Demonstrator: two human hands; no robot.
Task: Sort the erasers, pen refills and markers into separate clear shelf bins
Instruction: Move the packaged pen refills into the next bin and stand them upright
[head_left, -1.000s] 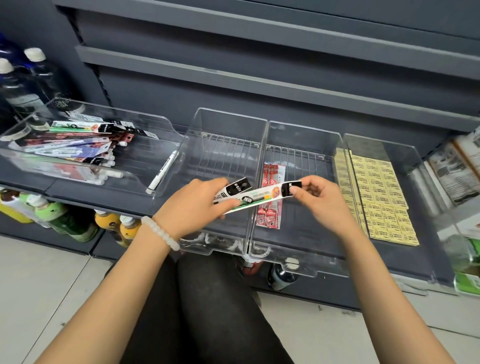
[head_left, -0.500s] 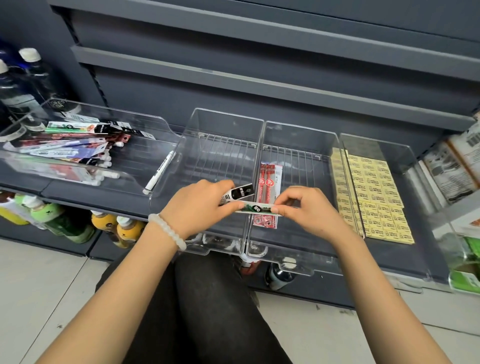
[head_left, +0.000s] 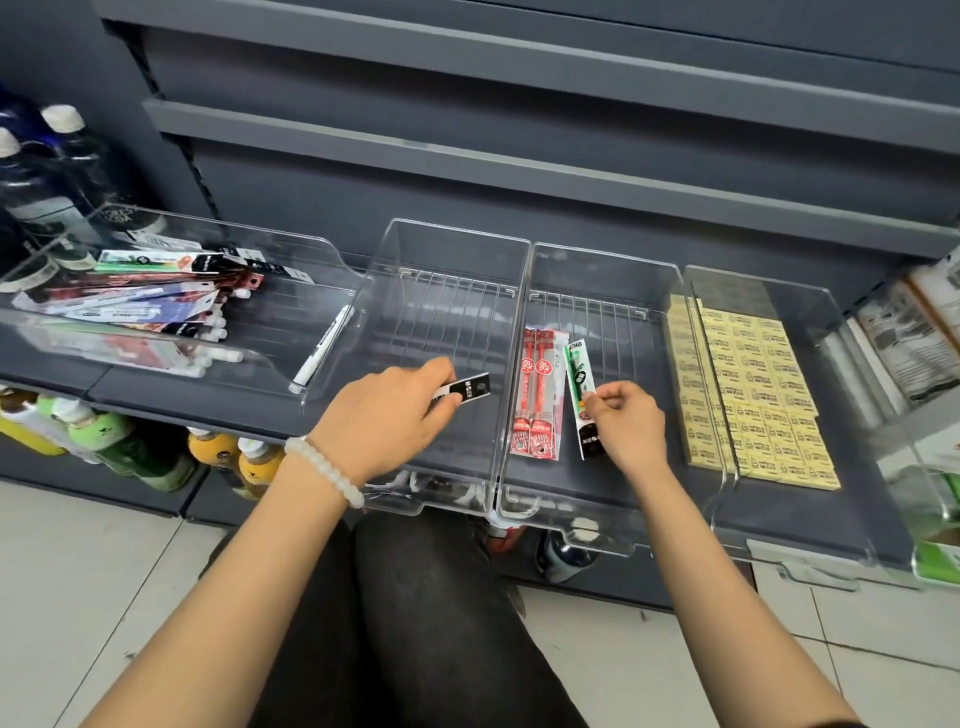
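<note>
At nine o'clock a wide clear bin (head_left: 332, 249) holds a heap of refill packs (head_left: 150, 296) and a white marker (head_left: 322, 356). The left hand (head_left: 384, 421) pinches a black-topped pack (head_left: 462, 392) over the empty bin (head_left: 447, 244). In the next bin (head_left: 602, 260) lies a red refill pack (head_left: 537, 395); the right hand (head_left: 626, 423) grips a green refill pack (head_left: 583, 384) beside it. At three o'clock, yellow erasers (head_left: 753, 395) fill the last bin (head_left: 821, 301).

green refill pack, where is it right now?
Head view, right of centre: the green refill pack lies in the third clear bin from the left, just right of the red refill packs, with the right hand pinching its right edge.
</note>
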